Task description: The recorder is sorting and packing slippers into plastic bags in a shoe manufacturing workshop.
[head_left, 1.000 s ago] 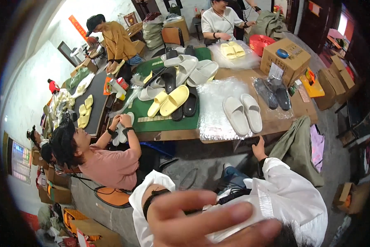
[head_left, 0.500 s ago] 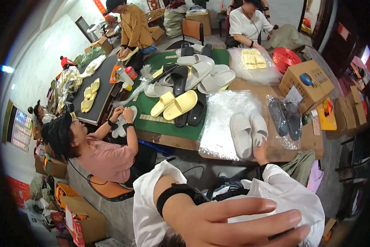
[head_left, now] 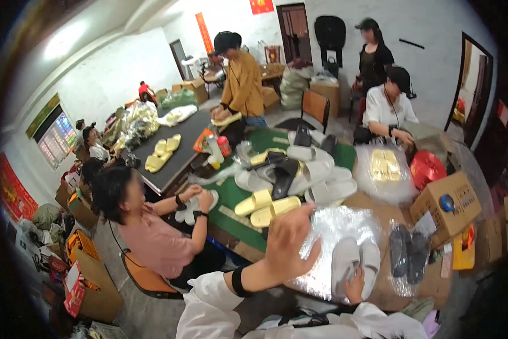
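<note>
My left hand (head_left: 290, 240) is raised over the near table edge, fingers apart and holding nothing. It partly covers a clear plastic sheet (head_left: 341, 219) and the green mat. On the sheet's right part lies a pair of light grey slippers (head_left: 344, 254), side by side with toes pointing away. My right hand (head_left: 354, 287) reaches in between their heel ends, its fingers at the inner edge of the left slipper; the exact grip is small and partly hidden. To the right, a dark grey pair of slippers (head_left: 400, 254) lies on clear plastic.
Yellow, grey and black slippers (head_left: 316, 175) are heaped on the green mat (head_left: 231, 226). A cardboard box (head_left: 454, 200), red roll (head_left: 427, 169) and bagged yellow slippers (head_left: 385, 165) stand at the right. A co-worker in pink (head_left: 158, 231) sits left; others work behind the tables.
The view has lifted and shows more of the room. My left hand has moved forward, out over the table edge. My right hand has shifted from the right slipper's heel to between the pair.
</note>
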The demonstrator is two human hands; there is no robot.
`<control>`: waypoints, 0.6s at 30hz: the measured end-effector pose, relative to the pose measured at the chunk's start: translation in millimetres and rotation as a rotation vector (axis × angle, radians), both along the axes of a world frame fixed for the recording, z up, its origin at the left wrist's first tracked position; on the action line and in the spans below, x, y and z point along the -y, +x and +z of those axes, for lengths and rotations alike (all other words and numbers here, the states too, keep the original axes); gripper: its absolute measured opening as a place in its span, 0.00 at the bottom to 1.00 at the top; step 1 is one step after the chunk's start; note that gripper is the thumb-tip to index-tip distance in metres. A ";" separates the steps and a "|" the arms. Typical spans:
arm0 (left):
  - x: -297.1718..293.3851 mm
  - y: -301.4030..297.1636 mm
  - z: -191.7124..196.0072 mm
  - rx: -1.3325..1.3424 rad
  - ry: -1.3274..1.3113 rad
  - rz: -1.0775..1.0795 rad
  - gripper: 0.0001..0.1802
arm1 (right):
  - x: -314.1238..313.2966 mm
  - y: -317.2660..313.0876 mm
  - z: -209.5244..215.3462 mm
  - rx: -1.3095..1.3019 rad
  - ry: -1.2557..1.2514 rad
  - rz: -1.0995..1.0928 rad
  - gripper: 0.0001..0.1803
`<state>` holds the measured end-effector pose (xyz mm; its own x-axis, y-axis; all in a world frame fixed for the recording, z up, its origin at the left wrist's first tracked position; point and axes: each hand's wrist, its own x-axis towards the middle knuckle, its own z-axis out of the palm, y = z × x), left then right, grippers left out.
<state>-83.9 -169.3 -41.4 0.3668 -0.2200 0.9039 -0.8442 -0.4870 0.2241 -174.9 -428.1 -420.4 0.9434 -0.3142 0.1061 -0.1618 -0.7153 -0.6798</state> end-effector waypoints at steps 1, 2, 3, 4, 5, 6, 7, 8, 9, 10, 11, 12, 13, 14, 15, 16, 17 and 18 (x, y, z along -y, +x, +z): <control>-6.0 23.7 -17.0 -0.054 0.006 0.102 0.41 | 1.4 -2.7 0.9 -0.080 0.088 -0.060 0.37; -9.5 43.9 -20.4 -0.256 -0.051 0.099 0.43 | 5.8 -8.2 -7.4 -0.074 0.086 -0.060 0.37; -15.4 65.5 -20.5 -0.456 -0.108 0.101 0.46 | 9.0 -9.2 -15.7 -0.002 -0.028 -0.196 0.35; -23.5 88.0 -27.8 -0.492 -0.163 0.114 0.47 | 10.2 -3.4 -19.1 0.072 -0.142 -0.336 0.34; -34.0 107.0 -35.7 -0.531 -0.218 0.137 0.48 | 7.7 1.3 -5.1 0.054 -0.104 -0.405 0.31; -40.2 125.2 -38.7 -0.467 -0.158 0.194 0.48 | 7.1 1.7 8.3 0.059 -0.031 -0.413 0.29; -43.2 138.6 -45.2 -0.463 -0.158 0.194 0.48 | 6.6 4.7 16.5 0.062 0.042 -0.421 0.27; -42.2 153.2 -52.0 -0.486 -0.113 0.202 0.46 | 9.7 6.6 5.8 0.062 -0.049 -0.391 0.22; -42.6 168.7 -58.2 -0.510 -0.068 0.209 0.45 | 13.5 7.1 -6.6 0.060 -0.142 -0.362 0.18; -43.3 175.4 -67.2 -0.384 0.046 0.217 0.44 | 14.3 -1.7 -5.5 0.015 -0.086 -0.272 0.12; -41.8 189.9 -72.0 -0.385 0.108 0.242 0.44 | 14.4 3.7 -10.7 0.001 -0.091 -0.280 0.12; -38.1 199.6 -79.1 -0.390 0.192 0.243 0.44 | 16.1 5.7 -18.9 -0.007 -0.087 -0.277 0.11; -38.8 213.4 -85.9 -0.381 0.277 0.252 0.44 | 14.3 13.3 -22.3 -0.002 -0.078 -0.268 0.10; -38.9 224.2 -97.9 -0.410 0.303 0.229 0.44 | 14.4 9.2 -21.9 -0.062 -0.132 -0.273 0.12; -39.2 239.1 -105.7 -0.482 0.295 0.191 0.44 | 23.3 15.2 -25.2 -0.326 0.162 -0.284 0.16; -43.4 258.1 -116.5 -0.511 0.266 0.197 0.44 | 19.5 21.1 -26.8 -0.219 0.079 -0.309 0.16; -49.3 275.5 -127.3 -0.540 0.237 0.201 0.44 | 13.0 23.4 -29.6 -0.110 -0.002 -0.333 0.16; -54.5 289.5 -135.5 -0.595 0.235 0.210 0.43 | 11.2 26.8 -30.8 -0.047 -0.066 -0.321 0.17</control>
